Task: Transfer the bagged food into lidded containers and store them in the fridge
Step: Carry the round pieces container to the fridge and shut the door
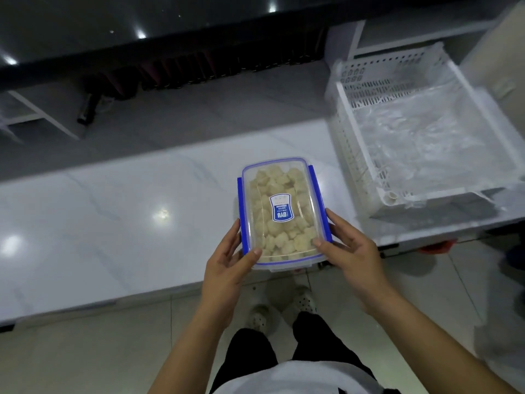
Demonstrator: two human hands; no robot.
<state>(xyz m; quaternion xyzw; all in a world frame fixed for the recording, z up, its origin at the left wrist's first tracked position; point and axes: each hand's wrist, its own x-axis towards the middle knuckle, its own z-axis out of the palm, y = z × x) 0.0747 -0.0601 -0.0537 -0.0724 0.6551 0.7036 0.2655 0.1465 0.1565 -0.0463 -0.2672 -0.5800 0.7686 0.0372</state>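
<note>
Both hands, the left hand (227, 263) and right hand (350, 251), clasp the near long sides of the lidded clear container (284, 214) of pale food chunks over the white counter (113, 223) edge, a stiff, full, probably weighty box best carried by its blue clip sides.

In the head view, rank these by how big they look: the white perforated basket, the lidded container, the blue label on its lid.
1. White perforated basket, largest.
2. Lidded container, clearly smaller, though closer to the camera.
3. Blue label, smallest.
</note>
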